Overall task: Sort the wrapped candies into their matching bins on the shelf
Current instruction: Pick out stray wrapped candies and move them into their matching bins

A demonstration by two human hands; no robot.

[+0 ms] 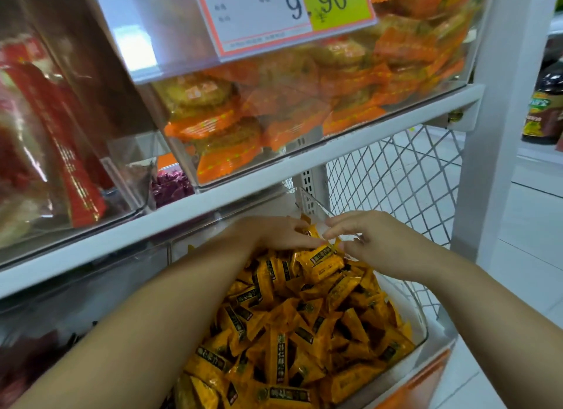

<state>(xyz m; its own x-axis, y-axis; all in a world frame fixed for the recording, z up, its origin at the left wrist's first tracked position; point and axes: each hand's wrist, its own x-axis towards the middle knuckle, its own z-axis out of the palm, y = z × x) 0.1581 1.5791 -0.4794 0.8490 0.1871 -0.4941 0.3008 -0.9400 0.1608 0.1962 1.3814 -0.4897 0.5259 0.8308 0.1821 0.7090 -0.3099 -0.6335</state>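
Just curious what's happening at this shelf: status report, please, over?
Right hand fingers pinch a yellow candy at the back. Left hand on the candy pile beside it, grip unclear. Clear bin heaped full; upper shelf close overhead.

A shop aisle — sweets sold loose from bins.
A printed price tag (283,12) reading 9.90 hangs on a clear bin (441,84) of orange packets (213,125). White shelves (243,180) carry more such bins, with yellow wrapped candies (289,332) near and red packs (70,152) at left — bottled goods (543,104) stand far right.
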